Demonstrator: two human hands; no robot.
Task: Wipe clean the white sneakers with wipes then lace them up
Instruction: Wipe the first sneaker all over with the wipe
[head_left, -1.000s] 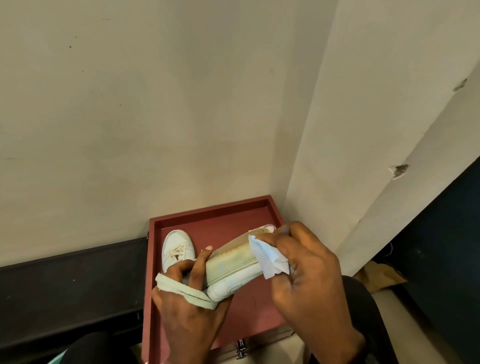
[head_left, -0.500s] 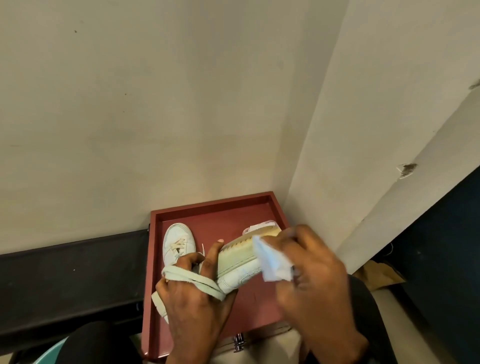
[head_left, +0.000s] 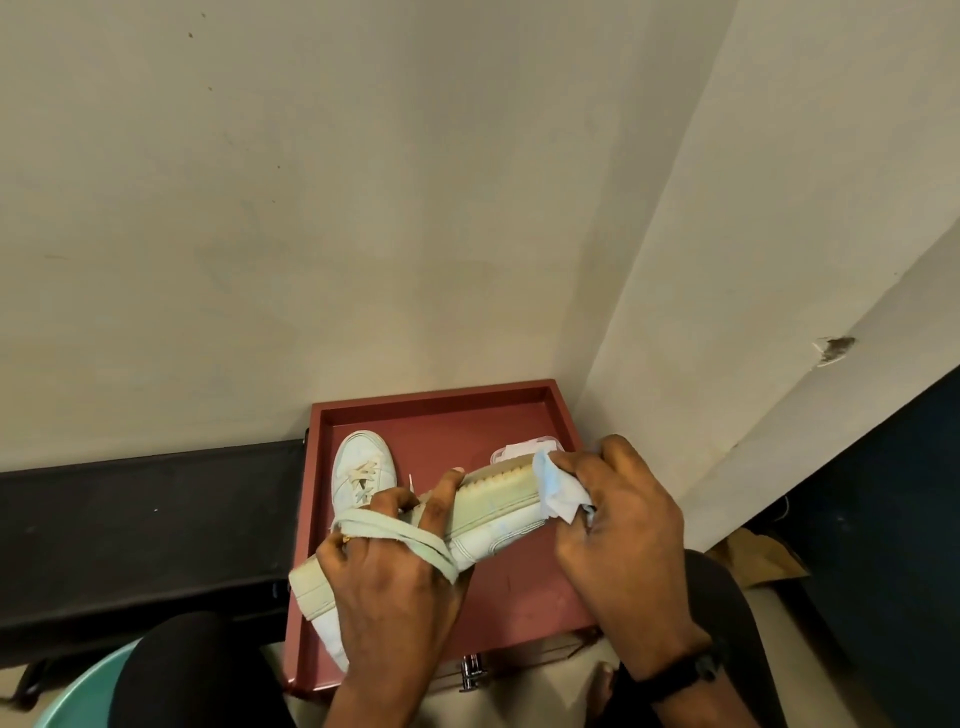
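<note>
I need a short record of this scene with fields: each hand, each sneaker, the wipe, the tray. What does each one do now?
left hand: grips the held sneaker; a loose lace lies across its fingers
right hand: holds the wipe and presses it on the right end of the held sneaker
held sneaker: above the tray, turned on its side, sole edge facing up
other sneaker: rests upright in the tray, laces showing
wipe: crumpled, white
tray: red, under both hands
</note>
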